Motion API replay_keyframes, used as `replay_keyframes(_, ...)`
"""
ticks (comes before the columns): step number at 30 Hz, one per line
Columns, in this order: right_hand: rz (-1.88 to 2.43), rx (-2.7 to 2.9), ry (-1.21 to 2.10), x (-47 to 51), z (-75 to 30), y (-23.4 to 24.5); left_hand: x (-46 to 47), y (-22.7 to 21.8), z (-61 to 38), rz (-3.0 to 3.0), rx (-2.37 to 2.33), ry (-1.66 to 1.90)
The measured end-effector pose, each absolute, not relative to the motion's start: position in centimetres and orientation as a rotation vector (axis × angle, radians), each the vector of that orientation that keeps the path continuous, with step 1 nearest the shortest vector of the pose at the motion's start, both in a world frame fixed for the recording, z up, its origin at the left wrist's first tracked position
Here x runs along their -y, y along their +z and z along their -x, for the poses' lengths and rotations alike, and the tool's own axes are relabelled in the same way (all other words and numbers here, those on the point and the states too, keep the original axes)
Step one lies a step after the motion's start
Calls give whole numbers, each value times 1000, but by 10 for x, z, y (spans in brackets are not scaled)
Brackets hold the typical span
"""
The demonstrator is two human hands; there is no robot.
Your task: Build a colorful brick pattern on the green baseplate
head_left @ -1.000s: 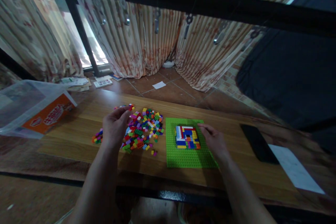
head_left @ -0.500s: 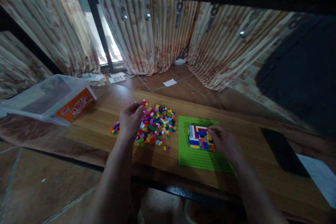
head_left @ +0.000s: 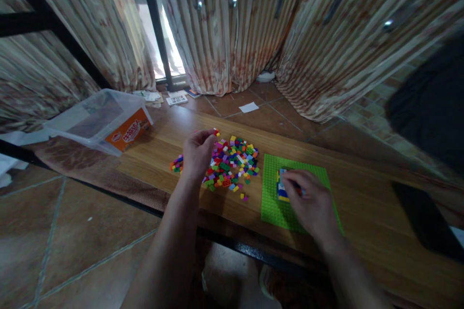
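My left hand [head_left: 198,153] hovers at the left side of a pile of small coloured toy bricks [head_left: 235,160]. Its thumb and forefinger are pinched together, and whatever may lie between the tips is too small to name. On the right, my right hand [head_left: 309,198] covers most of a block of joined multicoloured bricks [head_left: 282,193]. Those joined bricks sit on a green studded baseplate [head_left: 272,203]. The right thumb and fingers close at the far left part of the block; what they grip, if anything, is hidden.
A clear plastic box [head_left: 105,118] with an orange label stands at the table's left end. Toward the right end of the wooden table [head_left: 366,203] lies a flat black object [head_left: 422,217]. Striped curtains [head_left: 217,34] hang beyond, with papers [head_left: 248,107] on the tiled floor.
My right hand has moved from the right edge of the joined bricks across to their far left part, covering most of them. The left hand stays pinched by the pile. The camera view has shifted.
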State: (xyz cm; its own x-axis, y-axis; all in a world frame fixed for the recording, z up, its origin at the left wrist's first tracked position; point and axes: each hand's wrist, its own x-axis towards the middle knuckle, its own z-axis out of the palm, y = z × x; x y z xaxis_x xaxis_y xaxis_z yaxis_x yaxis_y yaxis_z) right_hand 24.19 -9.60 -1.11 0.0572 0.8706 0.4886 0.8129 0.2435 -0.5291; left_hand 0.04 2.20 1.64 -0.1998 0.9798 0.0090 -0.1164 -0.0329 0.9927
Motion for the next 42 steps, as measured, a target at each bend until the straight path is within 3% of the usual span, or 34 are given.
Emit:
replay_keyframes(6, 1461, 1959, 282, 97, -198, -23, -23, 14, 0, -1036, -1264, 1408)
replay_keyframes(25, 1572, 2037, 251, 79, -180, -29, -19, 20, -1, -1049, -1259, 1382)
replay_keyframes(30, 1575, 1723, 319, 87, -224, -10, -18, 23, -1, -1033, -1281, 1386)
replay_keyframes(35, 1881, 1236, 275, 91, -305, -9, -17, 25, -2, -1049, -1277, 1378)
replay_keyframes(42, 1969, 1244, 481, 87, -326, -24, -17, 25, -8, -1038, -1290, 1364)
